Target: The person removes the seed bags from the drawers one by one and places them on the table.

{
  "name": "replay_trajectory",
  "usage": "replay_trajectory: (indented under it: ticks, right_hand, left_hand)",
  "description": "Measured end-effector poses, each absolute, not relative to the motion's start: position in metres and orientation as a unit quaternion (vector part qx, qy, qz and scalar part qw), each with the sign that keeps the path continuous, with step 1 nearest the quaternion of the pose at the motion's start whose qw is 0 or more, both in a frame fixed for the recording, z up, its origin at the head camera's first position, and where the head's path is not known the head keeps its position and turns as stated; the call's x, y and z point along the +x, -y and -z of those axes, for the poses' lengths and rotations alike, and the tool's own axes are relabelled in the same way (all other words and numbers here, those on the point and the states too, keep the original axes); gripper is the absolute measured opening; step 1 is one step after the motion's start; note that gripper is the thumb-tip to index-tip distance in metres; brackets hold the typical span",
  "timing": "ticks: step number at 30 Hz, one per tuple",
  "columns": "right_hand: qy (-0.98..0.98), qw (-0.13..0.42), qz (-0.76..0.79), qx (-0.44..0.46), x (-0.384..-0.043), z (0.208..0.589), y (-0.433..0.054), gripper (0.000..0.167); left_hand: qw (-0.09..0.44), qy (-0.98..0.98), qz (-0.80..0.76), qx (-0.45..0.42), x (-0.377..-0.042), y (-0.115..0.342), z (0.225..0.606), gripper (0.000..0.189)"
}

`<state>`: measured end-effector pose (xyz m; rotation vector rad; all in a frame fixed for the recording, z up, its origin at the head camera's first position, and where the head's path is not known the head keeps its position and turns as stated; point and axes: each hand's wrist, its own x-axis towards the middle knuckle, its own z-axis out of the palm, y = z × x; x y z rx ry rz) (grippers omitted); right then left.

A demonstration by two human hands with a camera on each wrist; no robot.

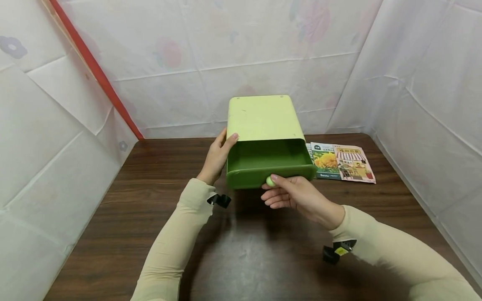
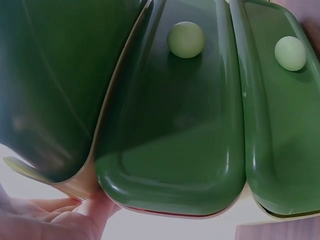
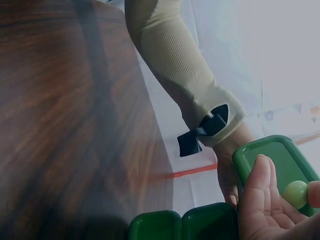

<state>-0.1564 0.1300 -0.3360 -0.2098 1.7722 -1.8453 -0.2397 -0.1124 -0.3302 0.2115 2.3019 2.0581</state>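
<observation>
A small drawer cabinet (image 1: 263,117) with a pale yellow-green shell stands near the back of the table. Its top green drawer (image 1: 267,177) is pulled partly out, and the visible inside looks bare. My left hand (image 1: 216,159) grips the cabinet's left side, thumb over the upper front edge. With thumb and index finger, my right hand (image 1: 295,194) pinches the light green round knob (image 1: 270,181) of that drawer; the other fingers extend below it. In the left wrist view, two lower drawers (image 2: 175,130) with round knobs sit closed.
Several printed packets with flower and shop pictures (image 1: 340,163) lie on the dark wood table (image 1: 162,234), right of the cabinet. White patterned sheeting (image 1: 211,54) surrounds the table at back and sides. A red strip (image 1: 98,71) runs down the left corner.
</observation>
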Motion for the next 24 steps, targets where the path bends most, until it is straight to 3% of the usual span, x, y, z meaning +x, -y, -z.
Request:
replay_trajectory:
  ticks: [24]
  right_hand:
    - [-0.671,0.241,0.699,-0.061,-0.211,0.333,-0.116,0.061]
  left_hand:
    - [0.02,-0.703,-0.706,0.082,-0.248,0.115,0.341,0.069]
